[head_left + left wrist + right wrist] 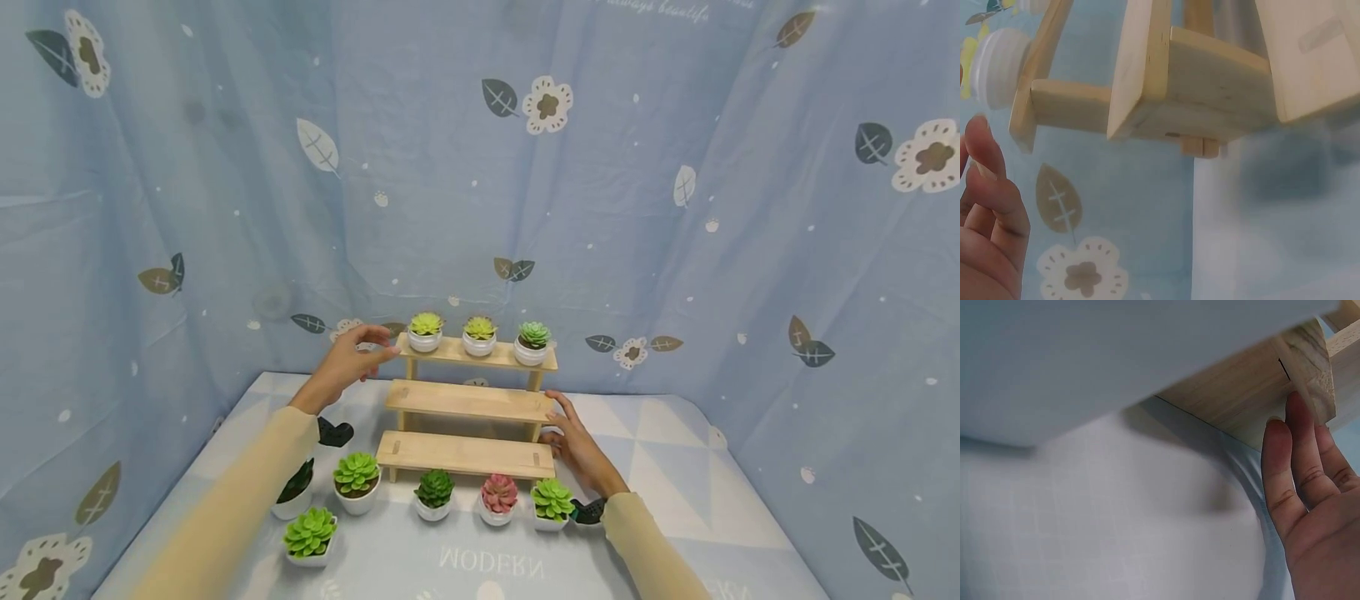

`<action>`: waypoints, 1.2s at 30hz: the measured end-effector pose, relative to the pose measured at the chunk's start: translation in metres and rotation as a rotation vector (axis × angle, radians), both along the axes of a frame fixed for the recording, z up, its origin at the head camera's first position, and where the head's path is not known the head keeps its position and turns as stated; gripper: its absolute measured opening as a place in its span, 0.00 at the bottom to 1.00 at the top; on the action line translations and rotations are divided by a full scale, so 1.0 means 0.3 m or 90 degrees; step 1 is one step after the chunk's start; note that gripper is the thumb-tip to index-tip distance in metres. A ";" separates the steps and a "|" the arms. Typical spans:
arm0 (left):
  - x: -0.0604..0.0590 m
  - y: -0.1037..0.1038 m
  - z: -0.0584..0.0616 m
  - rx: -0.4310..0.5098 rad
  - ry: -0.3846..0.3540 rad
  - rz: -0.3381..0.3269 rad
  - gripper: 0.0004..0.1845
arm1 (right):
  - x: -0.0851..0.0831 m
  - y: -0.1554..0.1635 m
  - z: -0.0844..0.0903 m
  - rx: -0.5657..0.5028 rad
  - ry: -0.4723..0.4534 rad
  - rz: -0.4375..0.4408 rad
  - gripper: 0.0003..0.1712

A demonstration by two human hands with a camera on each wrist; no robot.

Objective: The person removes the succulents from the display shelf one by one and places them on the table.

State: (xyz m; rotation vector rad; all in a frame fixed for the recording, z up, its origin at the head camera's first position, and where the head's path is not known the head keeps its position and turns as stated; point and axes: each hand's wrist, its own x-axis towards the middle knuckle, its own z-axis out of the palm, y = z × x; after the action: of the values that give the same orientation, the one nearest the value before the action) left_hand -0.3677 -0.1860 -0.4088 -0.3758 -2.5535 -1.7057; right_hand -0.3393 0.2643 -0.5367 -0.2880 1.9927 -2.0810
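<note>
A three-step wooden shelf (465,451) stands on the table with three potted succulents on its top step: two yellow-green ones, the left (425,332) and middle (478,335), and a bluish-green one (532,342) at right. My left hand (352,360) hovers beside the top step's left end, fingers loosely bent and holding nothing. In the left wrist view a white pot (1001,67) sits a little above those fingers. My right hand (579,446) is at the shelf's right side. Its nearly straight fingers (1277,450) touch the end of a wooden step (1319,372); the thumb is hidden in that view.
In front of the shelf stand more potted succulents: dark green (434,493), pink (498,498), bright green (551,502), and at left two light green (356,482) (310,536) ones. Another dark plant (295,492) is partly behind the left sleeve. A patterned curtain (450,167) hangs behind.
</note>
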 end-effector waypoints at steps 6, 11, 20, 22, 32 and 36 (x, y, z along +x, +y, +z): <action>-0.023 0.030 0.004 0.009 -0.002 -0.018 0.35 | -0.001 -0.001 0.007 0.002 0.000 -0.002 0.30; -0.026 0.060 0.009 0.022 -0.021 -0.047 0.39 | 0.000 -0.002 0.007 0.006 -0.003 -0.006 0.29; -0.049 0.108 0.012 0.045 -0.047 -0.034 0.39 | 0.006 -0.008 0.011 0.001 -0.007 -0.007 0.31; -0.053 0.111 0.015 0.056 -0.053 -0.039 0.39 | 0.006 -0.009 0.013 0.002 -0.008 -0.008 0.31; -0.061 0.133 0.028 0.091 -0.084 -0.057 0.43 | 0.014 -0.006 0.015 0.003 -0.005 -0.006 0.32; -0.067 0.141 0.032 0.083 -0.087 -0.052 0.45 | 0.012 -0.005 0.016 0.007 -0.007 -0.007 0.32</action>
State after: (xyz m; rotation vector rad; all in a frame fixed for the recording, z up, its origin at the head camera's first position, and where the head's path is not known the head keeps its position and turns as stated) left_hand -0.3878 -0.1436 -0.3991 -0.3736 -2.5321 -1.9804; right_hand -0.3356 0.2628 -0.5320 -0.2634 2.0019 -2.0731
